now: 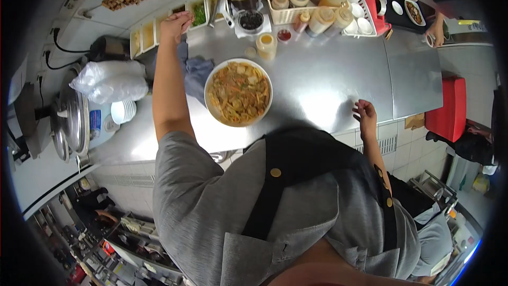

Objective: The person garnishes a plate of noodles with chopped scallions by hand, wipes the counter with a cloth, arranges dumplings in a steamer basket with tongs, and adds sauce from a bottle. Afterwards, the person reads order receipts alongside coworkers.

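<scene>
From where I stand, a wide white bowl (206,98) heaped with brownish noodles and chunky pieces (238,95) sits at the centre of the frame, on the brushed-steel counter (317,77), close in front of the person's chest; I take it that spot keeps it within easy reach of both arms. A crumpled blue-grey cloth (197,69) lies just left of it. The shallow tubs line the wall at upper left, probably so a hand can dip in without anything blocking the way; one holds chopped greens (199,14). A clear squat jar of yellow-orange sauce (266,47) stands beyond the bowl, near the cream plastic basket (286,17) packed with bottles at the top.

The left arm is stretched almost straight towards the upper left, its hand (177,24) over the tubs beside the greens, fingers bunched and bent; I can't tell whether they pinch anything. The right arm is bent, its hand (365,114) raised at centre right, fingers loosely curled and apart, nothing visible in them.
</scene>
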{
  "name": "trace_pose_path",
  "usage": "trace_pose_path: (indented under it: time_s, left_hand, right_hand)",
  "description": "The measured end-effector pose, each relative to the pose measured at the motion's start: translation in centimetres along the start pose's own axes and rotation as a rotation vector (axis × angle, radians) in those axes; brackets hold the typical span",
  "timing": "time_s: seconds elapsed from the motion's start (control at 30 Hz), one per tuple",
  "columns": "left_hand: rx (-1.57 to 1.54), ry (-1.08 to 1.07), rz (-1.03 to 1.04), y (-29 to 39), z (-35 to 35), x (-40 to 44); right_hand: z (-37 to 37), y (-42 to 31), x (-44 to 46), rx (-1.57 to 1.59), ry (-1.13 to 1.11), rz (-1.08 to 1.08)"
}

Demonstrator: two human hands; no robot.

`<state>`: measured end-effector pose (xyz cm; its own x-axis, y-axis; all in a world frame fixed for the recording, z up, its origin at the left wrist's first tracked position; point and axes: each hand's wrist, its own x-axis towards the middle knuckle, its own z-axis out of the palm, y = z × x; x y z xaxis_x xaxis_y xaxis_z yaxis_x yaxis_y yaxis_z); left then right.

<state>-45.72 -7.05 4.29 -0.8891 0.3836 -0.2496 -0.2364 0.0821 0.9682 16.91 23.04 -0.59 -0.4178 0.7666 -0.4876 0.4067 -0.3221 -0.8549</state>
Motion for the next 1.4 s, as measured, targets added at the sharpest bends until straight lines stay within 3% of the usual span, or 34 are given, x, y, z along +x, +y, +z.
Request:
trace_pose_path:
  time_s: [0.07,0.23,0.3,0.43,0.6,0.73,0.8,0.83,0.93,0.97,1.0,1.07,1.1,1.17,1.2,1.27,1.33,1.4]
  left_hand:
    - [0.076,-0.178,-0.019,1.8,0.8,-5.4]
    - [0.390,-0.324,-0.020,0.4,4.2,-17.3]
    - [0.988,-0.281,0.079,1.0,6.0,-20.9]
    - [1.010,-0.176,0.061,0.0,7.0,-24.7]
    - [1.012,-0.080,0.354,-1.0,6.4,-27.6]
    - [0.912,-0.005,0.378,-3.2,6.7,-28.6]
    - [1.095,-0.093,0.414,-4.4,6.9,-29.3]
    - [1.074,-0.027,0.568,-5.4,6.8,-29.5]
    - [1.053,0.033,0.592,-3.3,8.4,-31.4]
    - [1.168,0.015,0.431,-3.4,8.5,-31.8]
    - [1.170,0.020,0.441,-3.9,8.3,-31.8]
    - [1.155,-0.048,0.776,-4.9,7.9,-31.7]
    - [1.156,-0.043,0.783,-4.7,7.8,-32.0]
    - [1.137,-0.183,0.439,-4.1,7.7,-32.4]
    - [1.139,-0.179,0.446,-3.5,7.9,-32.4]
    - [1.160,-0.171,0.752,-1.8,8.2,-31.6]
    - [1.156,-0.143,0.866,-0.6,6.9,-27.9]
    - [1.042,-0.110,0.462,-0.2,3.9,-21.6]
  right_hand:
    - [-0.4,0.5,0.3,-0.004,-0.015,-0.001]
    - [-1.7,1.5,1.3,-0.025,-0.055,0.006]
    - [-2.1,1.6,1.6,-0.033,-0.084,-0.002]
    - [-2.7,1.0,2.1,-0.039,-0.088,-0.021]
    - [-4.0,1.3,2.5,-0.025,-0.100,-0.046]
    - [-4.6,1.9,2.5,-0.052,-0.097,-0.032]
    - [-5.0,2.0,2.6,-0.068,-0.109,-0.030]
    - [-5.1,2.1,2.7,-0.077,-0.101,-0.026]
    - [-5.1,2.0,2.6,-0.073,-0.090,-0.036]
    - [-5.0,1.9,2.7,-0.085,-0.084,-0.030]
    - [-4.9,1.9,2.7,-0.097,-0.077,-0.023]
    - [-4.6,1.9,2.8,-0.082,-0.076,-0.032]
    - [-4.4,1.8,2.8,-0.081,-0.064,-0.034]
    - [-3.8,1.7,2.9,-0.065,-0.041,-0.030]
    - [-3.5,1.8,2.9,-0.060,-0.042,-0.036]
    - [-2.7,1.8,3.0,-0.055,-0.008,-0.034]
    - [-1.8,1.8,3.2,-0.037,0.005,-0.043]
    - [-0.8,1.9,3.0,-0.044,0.031,-0.019]
